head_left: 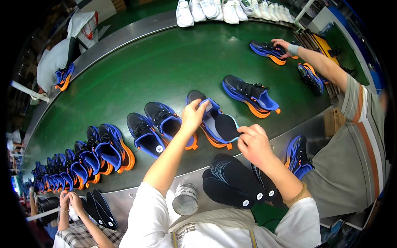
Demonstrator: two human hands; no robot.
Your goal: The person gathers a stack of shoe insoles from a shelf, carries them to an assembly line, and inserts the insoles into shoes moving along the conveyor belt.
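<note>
In front of me a black and blue sneaker (206, 139) with an orange sole stands on the green conveyor belt. My left hand (192, 115) is closed on the upper edge of its opening, near the tongue. A black insole (226, 127) with a light blue edge lies partly inside the shoe, its heel end sticking out. The fingers of my right hand (254, 141) pinch that heel end. Just below, a fanned stack of black insoles (231, 182) with round white stickers rests at the belt's near edge. The shoe's toe interior is hidden.
Left stand a pair of sneakers (159, 115) and a long row of similar shoes (78, 159). A single sneaker (248, 93) sits to the right. A co-worker's hand (283, 46) touches another shoe at far right; a second co-worker works lower left. White shoes (219, 10) line the far side. A tape-wrapped cup (185, 199) stands near me.
</note>
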